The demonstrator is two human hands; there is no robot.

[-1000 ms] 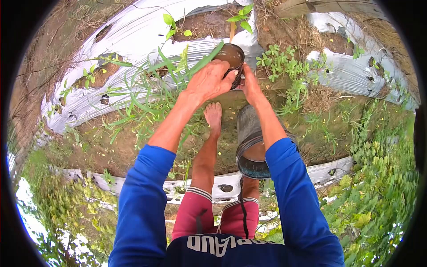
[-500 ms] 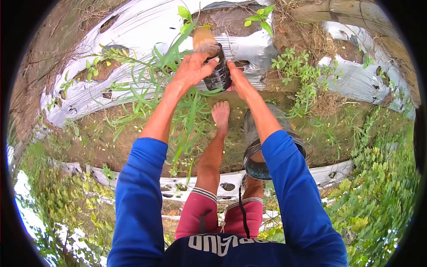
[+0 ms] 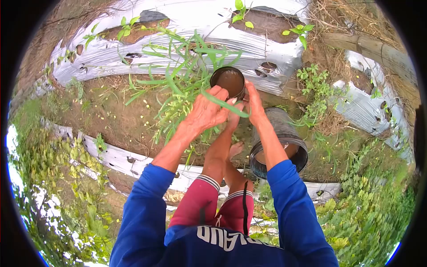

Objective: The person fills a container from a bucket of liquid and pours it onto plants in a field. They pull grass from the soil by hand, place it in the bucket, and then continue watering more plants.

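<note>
A small black cup [image 3: 243,85] with muddy brown water inside is held between my two hands, its mouth facing up toward me. My left hand [image 3: 205,109] is closed on the near left of its rim, knuckles up. On the other side, my right hand [image 3: 254,103] presses along the cup's right wall, its fingers partly hidden. A long green grass blade crosses over my left hand. Beneath my right forearm a large black bucket [image 3: 278,120] sits tilted on the soil, with brown liquid showing in its mouth.
Beds covered in silvery plastic sheet [image 3: 187,22] run across the far side, with young seedlings [image 3: 299,32] in cut holes. Tall grass [image 3: 178,84] grows left of the cup. A bamboo pole [image 3: 373,49] lies at the upper right. Leafy plants [image 3: 373,209] stand at the lower right.
Brown water was pouring from the tipped cup beside a seedling. Now the cup is drawn back toward me and turned mouth up. The bare feet have shifted and the view has swung left.
</note>
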